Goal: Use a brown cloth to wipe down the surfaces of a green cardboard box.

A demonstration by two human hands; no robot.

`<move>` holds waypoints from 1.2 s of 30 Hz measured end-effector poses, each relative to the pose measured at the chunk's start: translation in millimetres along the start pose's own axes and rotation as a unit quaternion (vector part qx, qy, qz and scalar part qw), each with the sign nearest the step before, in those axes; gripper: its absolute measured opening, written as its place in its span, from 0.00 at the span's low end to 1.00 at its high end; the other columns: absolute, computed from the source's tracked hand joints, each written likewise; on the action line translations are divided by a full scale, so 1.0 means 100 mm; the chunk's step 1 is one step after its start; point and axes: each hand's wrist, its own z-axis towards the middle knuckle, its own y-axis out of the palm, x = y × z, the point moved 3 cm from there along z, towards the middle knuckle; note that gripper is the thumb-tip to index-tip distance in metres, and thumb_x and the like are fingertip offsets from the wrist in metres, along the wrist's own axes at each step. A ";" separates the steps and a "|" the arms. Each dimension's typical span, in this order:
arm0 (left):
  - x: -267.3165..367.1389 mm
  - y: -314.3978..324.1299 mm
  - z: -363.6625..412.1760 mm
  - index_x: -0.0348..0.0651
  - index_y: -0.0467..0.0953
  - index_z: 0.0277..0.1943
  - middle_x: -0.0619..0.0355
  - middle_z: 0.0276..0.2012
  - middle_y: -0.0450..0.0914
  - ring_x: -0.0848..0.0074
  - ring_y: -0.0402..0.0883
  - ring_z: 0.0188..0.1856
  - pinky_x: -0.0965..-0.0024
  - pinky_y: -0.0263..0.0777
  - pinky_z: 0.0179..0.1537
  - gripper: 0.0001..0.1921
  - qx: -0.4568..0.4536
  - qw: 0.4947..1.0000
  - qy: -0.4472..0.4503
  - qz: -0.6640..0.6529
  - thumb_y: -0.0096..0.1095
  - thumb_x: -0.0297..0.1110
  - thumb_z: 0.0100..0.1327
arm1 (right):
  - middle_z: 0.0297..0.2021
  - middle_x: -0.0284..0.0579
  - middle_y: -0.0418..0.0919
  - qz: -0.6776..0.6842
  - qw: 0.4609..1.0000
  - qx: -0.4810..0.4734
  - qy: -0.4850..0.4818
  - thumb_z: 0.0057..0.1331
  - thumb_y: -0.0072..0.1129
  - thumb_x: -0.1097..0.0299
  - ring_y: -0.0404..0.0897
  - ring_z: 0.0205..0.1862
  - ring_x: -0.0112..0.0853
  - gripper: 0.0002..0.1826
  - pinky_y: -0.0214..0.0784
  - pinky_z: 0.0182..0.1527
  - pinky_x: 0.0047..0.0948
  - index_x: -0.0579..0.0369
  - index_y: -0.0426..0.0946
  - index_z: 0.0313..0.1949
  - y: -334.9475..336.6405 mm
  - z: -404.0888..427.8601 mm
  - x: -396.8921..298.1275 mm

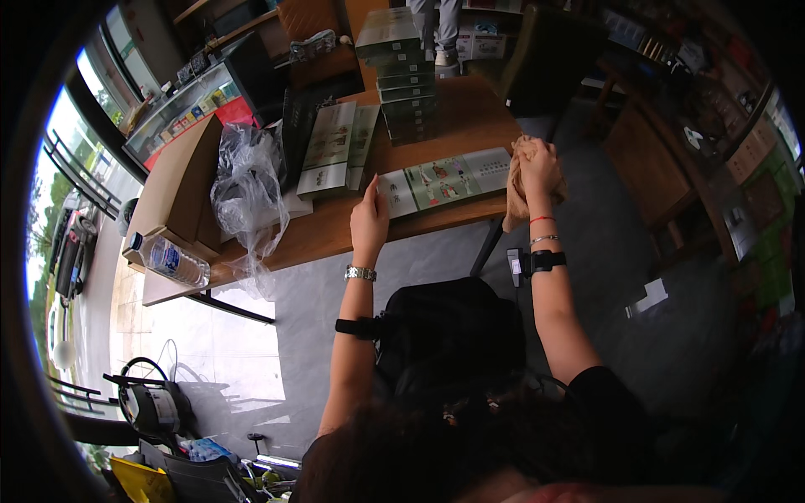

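A long, flat printed box (446, 181) in green and white lies near the front edge of the wooden table (471, 113). My left hand (370, 223) is at its left end, thumb and fingers against the end; how firmly they hold it cannot be told. My right hand (541, 166) is closed on a tan cloth (518, 188), which touches the box's right end and hangs past the table edge. Two similar boxes (327, 148) lie overlapping behind my left hand. Farther back stands a tall stack of such boxes (407, 82).
Crumpled clear plastic (248, 182), an open cardboard box (173, 188) and a water bottle (170, 259) occupy the table's left end. A dark chair (547, 63) stands behind the right corner. A person's legs (446, 28) show beyond the stack. A black bag (453, 333) is below my arms.
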 end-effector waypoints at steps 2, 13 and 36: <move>-0.03 0.05 0.01 0.42 0.68 0.61 0.44 0.25 0.78 0.55 0.77 0.27 0.57 0.68 0.31 0.20 0.013 1.000 0.025 0.004 0.49 0.32 0.66 | 0.44 0.42 0.75 -0.016 0.999 -0.033 0.004 0.54 0.64 0.58 0.76 0.42 0.46 0.16 0.71 0.44 0.44 0.43 0.76 0.43 0.00 -0.02 0.10; 0.08 -0.05 -0.01 0.39 0.67 0.62 0.58 0.15 0.65 0.75 0.63 0.16 0.71 0.59 0.21 0.32 -0.013 1.000 0.010 -0.008 0.66 0.44 0.58 | 0.45 0.44 0.75 0.151 0.985 -0.087 -0.004 0.52 0.67 0.68 0.76 0.47 0.42 0.15 0.70 0.48 0.39 0.46 0.77 0.41 -0.71 0.13 -0.68; 0.15 -0.03 -0.03 0.46 0.64 0.62 0.43 0.37 0.80 0.51 0.79 0.41 0.54 0.71 0.42 0.29 -0.006 1.000 0.024 0.007 0.57 0.36 0.56 | 0.43 0.38 0.72 0.066 0.972 -0.100 -0.201 0.47 0.67 0.55 0.70 0.50 0.41 0.24 0.62 0.48 0.53 0.49 0.70 0.41 -0.13 -1.03 -2.06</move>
